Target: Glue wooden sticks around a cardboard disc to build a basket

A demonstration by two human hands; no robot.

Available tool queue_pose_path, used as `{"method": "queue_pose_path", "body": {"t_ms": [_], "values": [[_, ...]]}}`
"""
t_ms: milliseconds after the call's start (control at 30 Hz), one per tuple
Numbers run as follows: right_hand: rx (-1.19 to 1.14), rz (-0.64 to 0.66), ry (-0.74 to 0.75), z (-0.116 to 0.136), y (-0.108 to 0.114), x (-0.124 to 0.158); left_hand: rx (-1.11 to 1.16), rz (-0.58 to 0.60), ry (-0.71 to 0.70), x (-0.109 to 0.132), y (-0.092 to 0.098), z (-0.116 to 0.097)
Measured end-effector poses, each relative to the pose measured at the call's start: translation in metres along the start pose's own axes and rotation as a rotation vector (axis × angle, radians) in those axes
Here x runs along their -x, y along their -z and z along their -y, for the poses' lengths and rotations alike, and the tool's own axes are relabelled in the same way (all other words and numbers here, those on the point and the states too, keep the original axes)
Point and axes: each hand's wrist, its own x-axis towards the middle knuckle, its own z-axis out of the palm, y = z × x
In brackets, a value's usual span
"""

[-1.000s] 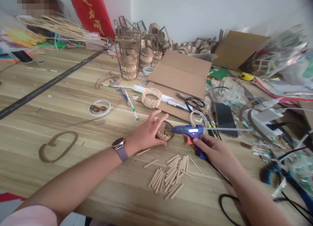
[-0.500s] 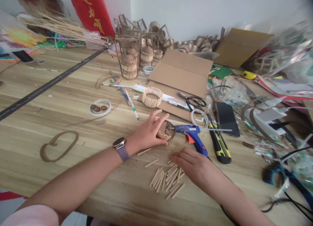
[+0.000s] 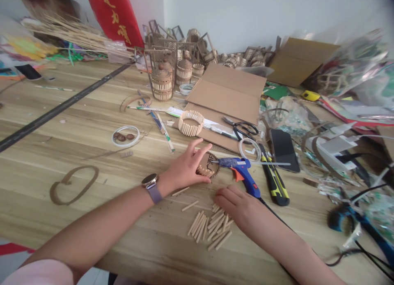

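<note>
My left hand (image 3: 186, 166), with a watch on the wrist, grips a small round cardboard disc (image 3: 211, 168) that has short wooden sticks glued along its edge. My right hand (image 3: 238, 205) rests palm down on a pile of several short wooden sticks (image 3: 209, 229), fingers curled over them; what they pinch is hidden. A blue hot glue gun (image 3: 241, 172) with an orange trigger lies on the wooden table (image 3: 61, 153) between both hands, nozzle toward the disc.
A finished stick ring (image 3: 191, 122) sits on flat cardboard (image 3: 227, 92). Scissors (image 3: 241, 129), a tape roll (image 3: 250, 149), a yellow-black utility knife (image 3: 275, 180) and a phone (image 3: 283, 145) lie to the right. Small baskets (image 3: 161, 83) stand behind. A white ring (image 3: 125, 136) lies left.
My right hand let go of the glue gun, which now lies on the table, and moved down onto the stick pile. My left hand has stayed on the disc.
</note>
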Motion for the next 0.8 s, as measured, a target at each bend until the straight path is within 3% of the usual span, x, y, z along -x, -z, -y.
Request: {"method": "queue_pose_path", "body": {"t_ms": [333, 433, 567, 667, 800], "values": [[-0.053, 0.017, 0.023, -0.001, 0.005, -0.003, 0.005, 0.006, 0.003, 0.000, 0.001, -0.001], [-0.142, -0.039, 0.017, -0.007, 0.005, -0.003, 0.015, 0.013, 0.012, 0.000, 0.001, 0.000], [-0.375, -0.173, -0.245, -0.014, 0.009, -0.007, 0.042, 0.016, 0.011, 0.000, 0.001, 0.000], [-0.550, -0.145, -0.462, -0.017, 0.017, -0.018, 0.041, 0.015, 0.019, -0.001, 0.002, -0.001], [-0.603, -0.126, -0.510, -0.018, 0.024, -0.036, 0.035, 0.016, 0.013, -0.002, 0.001, 0.000]]}}
